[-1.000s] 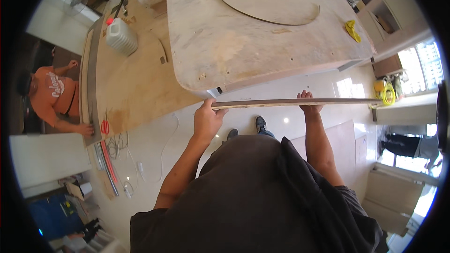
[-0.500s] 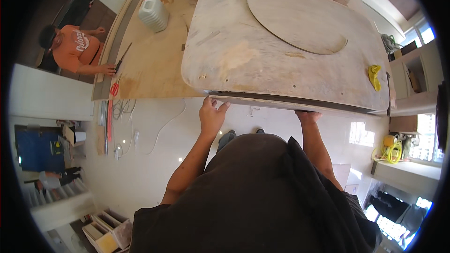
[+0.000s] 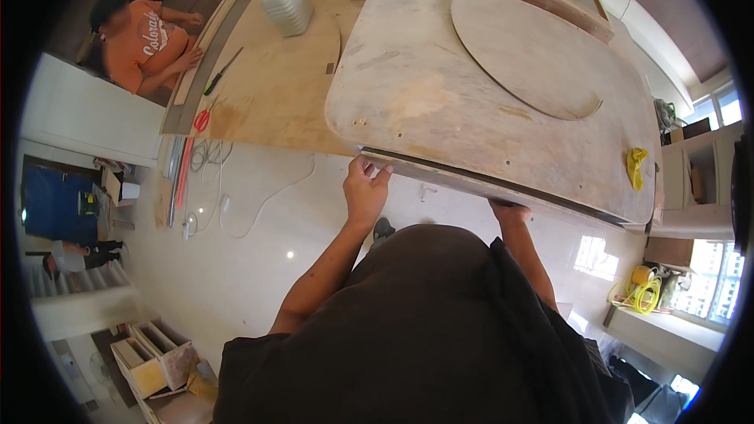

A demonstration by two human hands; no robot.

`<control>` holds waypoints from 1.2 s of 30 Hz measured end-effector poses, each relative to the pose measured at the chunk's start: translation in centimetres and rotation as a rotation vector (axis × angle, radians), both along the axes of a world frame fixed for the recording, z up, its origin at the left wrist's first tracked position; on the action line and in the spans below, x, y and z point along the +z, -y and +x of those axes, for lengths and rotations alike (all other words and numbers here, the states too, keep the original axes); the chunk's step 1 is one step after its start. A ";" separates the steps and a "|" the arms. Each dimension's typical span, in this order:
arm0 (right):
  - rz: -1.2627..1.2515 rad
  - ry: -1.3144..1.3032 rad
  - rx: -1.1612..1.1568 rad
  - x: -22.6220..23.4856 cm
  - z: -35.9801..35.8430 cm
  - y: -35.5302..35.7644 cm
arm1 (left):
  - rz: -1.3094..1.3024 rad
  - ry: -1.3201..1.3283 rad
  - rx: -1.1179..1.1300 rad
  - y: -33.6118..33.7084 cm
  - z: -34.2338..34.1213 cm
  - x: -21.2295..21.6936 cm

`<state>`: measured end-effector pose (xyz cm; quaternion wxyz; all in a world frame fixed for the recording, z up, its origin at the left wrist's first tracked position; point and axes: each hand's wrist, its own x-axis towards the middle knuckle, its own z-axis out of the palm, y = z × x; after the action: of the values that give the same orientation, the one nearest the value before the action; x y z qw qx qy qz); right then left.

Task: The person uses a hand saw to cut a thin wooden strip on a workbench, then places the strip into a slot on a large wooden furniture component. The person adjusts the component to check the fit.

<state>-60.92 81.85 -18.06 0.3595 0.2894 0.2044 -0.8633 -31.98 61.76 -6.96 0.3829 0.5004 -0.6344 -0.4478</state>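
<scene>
My left hand [image 3: 365,185] presses a long thin edging strip [image 3: 503,188] against the near edge of a large rounded pale board [image 3: 440,102], close to the board's left corner. My right hand [image 3: 509,212] holds the same strip further right, its fingers mostly tucked under the board's edge. The strip runs along the whole front edge toward the right. A big oval cut-out panel [image 3: 534,47] lies on top of the board.
A brown plywood sheet [image 3: 275,86] lies left of the board with a white plastic jug [image 3: 287,4] on it. A person in an orange shirt [image 3: 149,35] leans at its far left side. A yellow rag [image 3: 636,166] sits on the board's right end. White cables [image 3: 236,204] trail over the floor.
The strip, held away from the board a second ago, now lies against the board's front edge. Both hands have come in with it, and my view has swung left.
</scene>
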 end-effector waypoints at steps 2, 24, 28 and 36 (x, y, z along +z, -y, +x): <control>0.038 -0.059 0.016 -0.1 -0.1 0.4 | 0.007 0.055 -0.016 0.5 0.3 0.3; 0.210 0.145 0.130 -1.1 -3.2 0.4 | 0.350 -0.109 -0.135 0.3 2.2 -2.9; 0.264 0.118 0.124 -3.1 -4.5 -0.7 | 0.699 -0.189 -0.116 0.0 3.3 -5.7; 0.470 0.130 0.106 -4.2 -5.8 -1.0 | 0.864 -0.308 -0.051 -0.7 5.3 -7.9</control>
<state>-66.70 82.85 -22.30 0.3396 0.4088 0.3908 -0.7516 -26.69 62.47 -14.90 0.2179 0.5259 -0.3372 -0.7498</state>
